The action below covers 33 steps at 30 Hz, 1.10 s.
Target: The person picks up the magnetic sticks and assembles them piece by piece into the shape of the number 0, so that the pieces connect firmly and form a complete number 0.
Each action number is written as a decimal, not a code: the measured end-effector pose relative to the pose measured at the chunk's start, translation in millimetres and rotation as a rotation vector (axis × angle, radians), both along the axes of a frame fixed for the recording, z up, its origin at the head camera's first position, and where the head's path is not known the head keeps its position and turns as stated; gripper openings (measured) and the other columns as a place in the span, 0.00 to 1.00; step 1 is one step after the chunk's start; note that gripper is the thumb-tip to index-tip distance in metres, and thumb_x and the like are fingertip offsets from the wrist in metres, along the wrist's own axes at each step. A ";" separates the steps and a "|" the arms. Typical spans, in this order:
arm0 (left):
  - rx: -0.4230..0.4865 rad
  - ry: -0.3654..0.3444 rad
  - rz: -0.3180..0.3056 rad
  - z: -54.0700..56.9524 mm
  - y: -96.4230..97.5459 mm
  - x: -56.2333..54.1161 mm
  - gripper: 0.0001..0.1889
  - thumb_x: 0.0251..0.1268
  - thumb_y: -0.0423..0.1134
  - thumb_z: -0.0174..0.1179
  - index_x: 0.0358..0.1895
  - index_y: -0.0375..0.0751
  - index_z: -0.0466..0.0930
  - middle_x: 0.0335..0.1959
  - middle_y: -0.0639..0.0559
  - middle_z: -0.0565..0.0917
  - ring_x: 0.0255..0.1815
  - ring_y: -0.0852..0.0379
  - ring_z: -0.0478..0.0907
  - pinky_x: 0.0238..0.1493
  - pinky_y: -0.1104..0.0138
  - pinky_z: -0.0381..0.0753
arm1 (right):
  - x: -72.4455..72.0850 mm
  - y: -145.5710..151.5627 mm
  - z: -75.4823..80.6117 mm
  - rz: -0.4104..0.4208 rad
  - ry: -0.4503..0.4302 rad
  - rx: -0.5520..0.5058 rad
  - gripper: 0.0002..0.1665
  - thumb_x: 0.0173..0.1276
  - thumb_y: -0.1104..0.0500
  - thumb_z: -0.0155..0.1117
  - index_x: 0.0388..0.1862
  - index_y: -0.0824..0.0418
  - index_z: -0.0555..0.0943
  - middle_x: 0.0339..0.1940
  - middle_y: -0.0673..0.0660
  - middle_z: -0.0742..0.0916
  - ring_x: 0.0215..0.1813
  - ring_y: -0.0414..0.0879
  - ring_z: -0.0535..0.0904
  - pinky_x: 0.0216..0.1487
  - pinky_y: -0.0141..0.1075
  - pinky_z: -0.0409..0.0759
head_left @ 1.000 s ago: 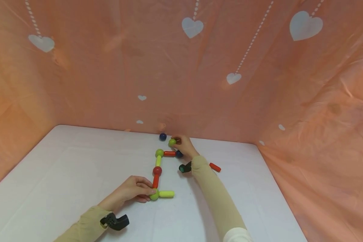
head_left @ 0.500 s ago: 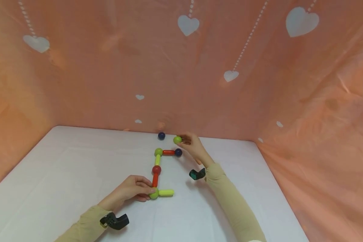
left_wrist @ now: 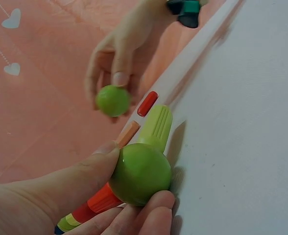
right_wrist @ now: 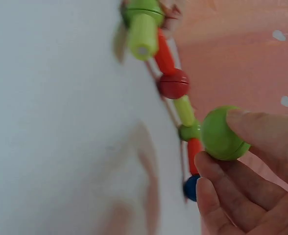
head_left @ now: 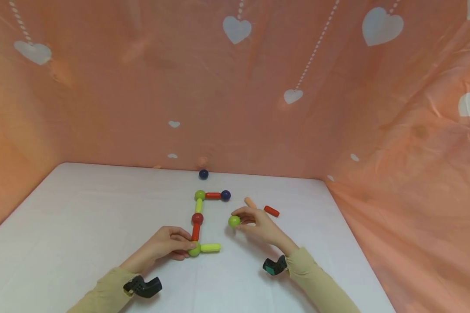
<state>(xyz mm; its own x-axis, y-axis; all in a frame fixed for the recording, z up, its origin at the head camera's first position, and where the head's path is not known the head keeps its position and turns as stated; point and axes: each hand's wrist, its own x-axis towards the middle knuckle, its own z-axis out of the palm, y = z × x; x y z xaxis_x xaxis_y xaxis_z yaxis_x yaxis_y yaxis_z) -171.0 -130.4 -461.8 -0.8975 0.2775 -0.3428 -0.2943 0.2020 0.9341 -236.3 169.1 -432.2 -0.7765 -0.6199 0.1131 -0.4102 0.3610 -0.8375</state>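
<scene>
My left hand point(head_left: 166, 243) pinches the green ball point(left_wrist: 140, 174) at the near corner of a chain of balls and rods. From that ball a yellow-green rod point(head_left: 211, 247) points right and a red rod point(head_left: 196, 232) runs away to a red ball point(head_left: 197, 218). Beyond it come a yellow rod point(head_left: 198, 205), a far green ball point(head_left: 200, 195), another red rod point(head_left: 213, 195) and a dark blue ball point(head_left: 226, 195). To the right of the chain, my right hand point(head_left: 258, 224) holds a loose green ball point(right_wrist: 226, 133) between thumb and fingers, above the table.
A single dark blue ball point(head_left: 203, 174) lies near the table's back edge. Past my right hand lie an orange rod point(head_left: 250, 202) and a loose red rod point(head_left: 271, 211). An orange curtain with hearts point(head_left: 235, 108) hangs behind the white table point(head_left: 102, 204).
My right hand has carried the loose green ball from the back of the table toward me and a little right. My left hand stays on the chain's near green ball.
</scene>
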 end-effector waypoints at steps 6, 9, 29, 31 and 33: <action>-0.016 -0.014 0.022 -1.5 -1.4 0.6 0.24 0.52 0.44 0.72 0.47 0.29 0.78 0.33 0.46 0.84 0.30 0.53 0.82 0.34 0.63 0.84 | 20.3 1.7 -14.2 -0.004 0.002 0.059 0.18 0.64 0.63 0.67 0.53 0.59 0.79 0.47 0.49 0.83 0.47 0.43 0.79 0.52 0.38 0.78; -0.025 -0.012 0.026 -0.8 -2.0 1.4 0.24 0.52 0.44 0.72 0.46 0.29 0.78 0.33 0.46 0.84 0.29 0.53 0.81 0.34 0.63 0.84 | 27.2 -1.0 -21.2 0.008 -0.039 0.082 0.18 0.64 0.60 0.67 0.53 0.55 0.80 0.48 0.45 0.83 0.47 0.41 0.78 0.50 0.35 0.78; -0.028 -0.018 0.032 0.3 2.8 -0.8 0.24 0.51 0.45 0.73 0.46 0.29 0.79 0.33 0.46 0.85 0.30 0.54 0.82 0.35 0.64 0.84 | 40.0 -8.2 -25.8 0.059 -0.087 0.084 0.18 0.62 0.58 0.70 0.51 0.50 0.80 0.47 0.42 0.82 0.47 0.39 0.78 0.51 0.33 0.77; -0.030 -0.013 0.038 -0.7 3.2 0.2 0.24 0.52 0.45 0.73 0.46 0.29 0.79 0.32 0.46 0.85 0.30 0.54 0.82 0.34 0.64 0.84 | 40.5 -8.3 -25.4 0.061 -0.090 0.083 0.18 0.62 0.58 0.70 0.50 0.49 0.80 0.46 0.42 0.82 0.46 0.39 0.78 0.50 0.33 0.77; -0.030 -0.013 0.039 -1.8 3.4 1.1 0.24 0.52 0.45 0.72 0.46 0.29 0.79 0.32 0.46 0.84 0.30 0.53 0.82 0.34 0.63 0.84 | 41.2 -7.9 -25.7 0.065 -0.094 0.084 0.17 0.61 0.58 0.71 0.50 0.49 0.80 0.46 0.42 0.83 0.46 0.39 0.78 0.50 0.33 0.77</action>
<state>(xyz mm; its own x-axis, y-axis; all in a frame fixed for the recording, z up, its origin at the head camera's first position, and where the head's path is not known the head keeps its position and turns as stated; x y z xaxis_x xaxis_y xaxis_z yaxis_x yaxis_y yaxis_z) -169.9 -126.9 -463.6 -0.9026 0.2321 -0.3625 -0.3150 0.2179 0.9238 -195.1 161.3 -457.9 -0.7391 -0.6734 -0.0127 -0.3559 0.4064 -0.8415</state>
